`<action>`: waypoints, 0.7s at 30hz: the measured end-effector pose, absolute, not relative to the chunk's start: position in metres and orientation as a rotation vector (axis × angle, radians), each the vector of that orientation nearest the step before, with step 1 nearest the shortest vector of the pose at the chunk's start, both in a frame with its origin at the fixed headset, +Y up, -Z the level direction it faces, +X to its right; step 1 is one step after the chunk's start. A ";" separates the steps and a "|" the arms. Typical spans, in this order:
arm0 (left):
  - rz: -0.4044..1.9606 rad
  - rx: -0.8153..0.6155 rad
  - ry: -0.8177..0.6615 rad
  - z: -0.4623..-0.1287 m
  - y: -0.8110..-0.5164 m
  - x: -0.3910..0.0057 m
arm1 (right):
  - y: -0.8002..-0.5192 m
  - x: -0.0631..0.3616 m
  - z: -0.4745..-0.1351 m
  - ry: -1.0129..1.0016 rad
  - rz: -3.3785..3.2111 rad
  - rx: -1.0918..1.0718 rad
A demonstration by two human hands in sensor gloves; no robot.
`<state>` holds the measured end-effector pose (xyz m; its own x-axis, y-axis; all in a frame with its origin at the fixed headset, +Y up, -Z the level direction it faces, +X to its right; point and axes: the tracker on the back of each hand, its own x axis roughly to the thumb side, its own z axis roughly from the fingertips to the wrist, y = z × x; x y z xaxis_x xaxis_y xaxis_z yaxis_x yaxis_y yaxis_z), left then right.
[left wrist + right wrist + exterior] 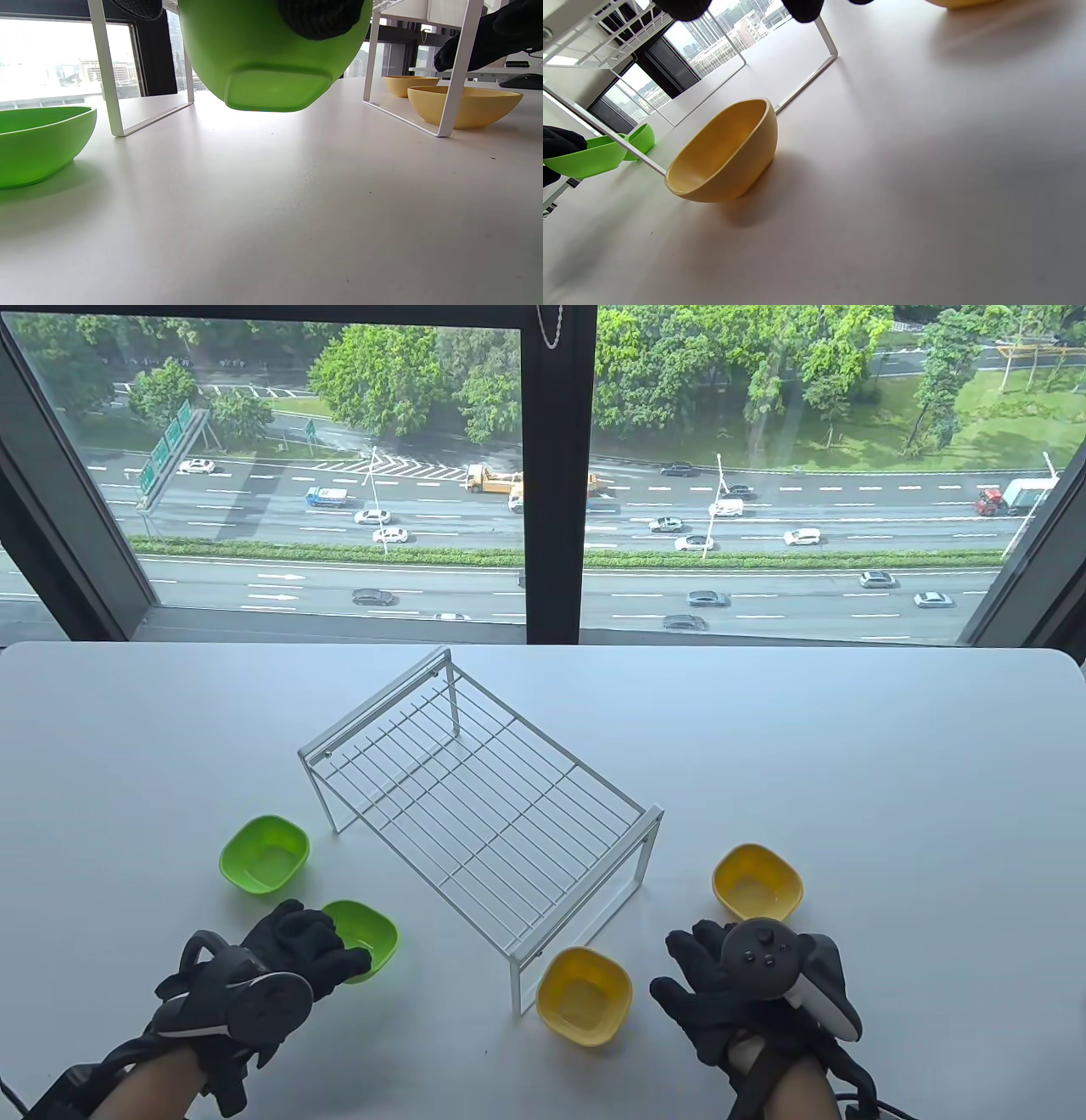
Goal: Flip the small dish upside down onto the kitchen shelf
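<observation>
The pick-up is in hand: the left hand (280,967) grips the near green dish (366,937) by its near rim, and the left wrist view shows the dish raised off the table (848,780), base hanging clear, fingers (318,17) clamped on its wall. Next, I judge, it must be carried right and far to the shelf (475,806), turned rim-down and set on the wires. The far green dish (265,853) sits just left. The right hand (730,993) hovers palm down between two yellow dishes (584,994), fingers spread and holding nothing. The left hand reaches forward, knuckles up.
</observation>
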<state>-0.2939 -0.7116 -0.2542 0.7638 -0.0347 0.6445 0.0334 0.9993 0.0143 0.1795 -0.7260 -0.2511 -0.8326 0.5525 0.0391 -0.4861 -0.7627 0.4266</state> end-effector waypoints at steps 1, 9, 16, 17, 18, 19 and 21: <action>-0.025 0.015 -0.703 -0.254 -0.710 -0.294 | -0.726 0.180 -0.251 0.547 2.510 0.217; 0.028 0.065 -0.713 -0.249 -0.701 -0.295 | -0.725 0.181 -0.251 0.533 2.506 0.220; 0.069 0.073 -0.715 -0.247 -0.696 -0.296 | -0.724 0.184 -0.251 0.509 2.497 0.218; 0.078 0.075 -0.716 -0.247 -0.695 -0.296 | -0.724 0.184 -0.251 0.507 2.496 0.217; 0.088 0.075 -0.717 -0.247 -0.694 -0.296 | -0.724 0.185 -0.250 0.503 2.496 0.216; 0.094 0.076 -0.720 -0.246 -0.694 -0.296 | -0.724 0.185 -0.250 0.502 2.496 0.213; 0.099 0.076 -0.723 -0.246 -0.694 -0.296 | -0.724 0.186 -0.250 0.499 2.495 0.208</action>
